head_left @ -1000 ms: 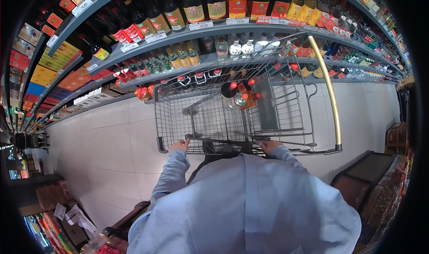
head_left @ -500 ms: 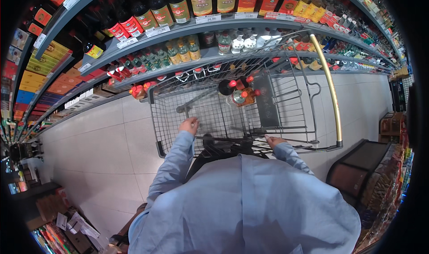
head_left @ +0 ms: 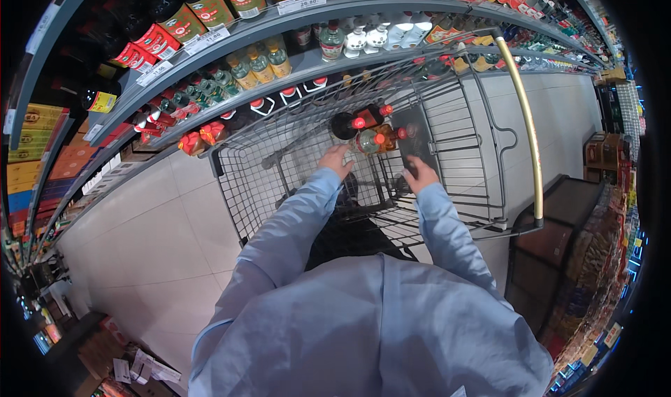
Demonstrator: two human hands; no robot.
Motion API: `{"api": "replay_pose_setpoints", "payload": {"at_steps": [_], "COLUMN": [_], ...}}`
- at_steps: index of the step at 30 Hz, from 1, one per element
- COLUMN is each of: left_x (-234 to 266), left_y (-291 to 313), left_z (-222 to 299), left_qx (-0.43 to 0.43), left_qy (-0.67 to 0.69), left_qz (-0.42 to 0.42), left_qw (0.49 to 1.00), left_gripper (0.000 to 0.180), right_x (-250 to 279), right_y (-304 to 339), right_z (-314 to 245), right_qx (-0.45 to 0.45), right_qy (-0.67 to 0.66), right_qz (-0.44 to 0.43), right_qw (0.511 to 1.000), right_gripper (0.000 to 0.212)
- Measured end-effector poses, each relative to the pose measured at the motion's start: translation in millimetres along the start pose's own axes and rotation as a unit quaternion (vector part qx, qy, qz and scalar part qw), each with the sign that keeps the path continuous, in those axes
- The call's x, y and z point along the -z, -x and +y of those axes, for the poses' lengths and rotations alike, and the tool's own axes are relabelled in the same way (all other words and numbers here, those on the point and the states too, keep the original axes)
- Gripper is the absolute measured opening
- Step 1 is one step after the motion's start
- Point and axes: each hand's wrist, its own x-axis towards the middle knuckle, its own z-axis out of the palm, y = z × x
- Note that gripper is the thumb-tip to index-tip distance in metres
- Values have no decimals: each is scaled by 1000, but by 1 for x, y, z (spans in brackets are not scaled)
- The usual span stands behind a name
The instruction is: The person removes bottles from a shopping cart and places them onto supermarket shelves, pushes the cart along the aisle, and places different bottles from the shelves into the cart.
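Observation:
A wire shopping cart (head_left: 241,180) stands in front of me with several red-capped bottles grouped inside it. Among them are a dark round bottle (head_left: 342,126), a clear bottle (head_left: 366,142) and an amber bottle (head_left: 388,138). My left hand (head_left: 336,162) is over the basket just short of the clear bottle, fingers apart and holding nothing. On the other side, my right hand (head_left: 421,175) is open beside the dark panel (head_left: 412,135) of the cart, its fingers pointing toward the bottles. Whether either hand touches the cart's wires is hard to see.
Beyond the cart runs a long shelf (head_left: 307,68) crowded with bottles. The cart's yellow handle (head_left: 521,110) is at its right end. At lower right stands a dark display case (head_left: 545,257) by packed goods. Pale tiled floor (head_left: 154,236) lies to the left.
Both hands have moved forward over the basket, toward the bottles. The left one has also shifted right, and its fingers have spread. My view has tilted, so the shelf sits higher.

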Motion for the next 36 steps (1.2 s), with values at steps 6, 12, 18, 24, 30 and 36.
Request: {"api": "replay_pose_setpoints", "payload": {"at_steps": [6,12,18,24,30,36], "left_x": [-31,-38,-48,-43,4,60], "left_y": [-35,-50,-64,-45,-20,12], "left_z": [3,0,-18,-15,-1,41], "left_qx": [0,61,66,45,-53,25], "left_qy": [-65,-36,-1,84,198,576], "left_qz": [-72,-110,-136,-145,-212,-237], "left_qw": [995,991,989,985,956,782], "left_gripper": [62,69,72,83,99,81], "right_x": [-67,-96,-95,-70,11,46], "right_y": [-99,-120,-119,-103,-100,-110], "right_z": [1,18,34,6,-89,-137], "right_qx": [44,-47,86,236,284,127], "right_qy": [75,180,88,158,2,-298], "right_qz": [-13,-128,-103,-181,-246,-300], "right_qw": [996,974,987,942,927,897], "right_gripper": [50,40,30,26,24,21]}}
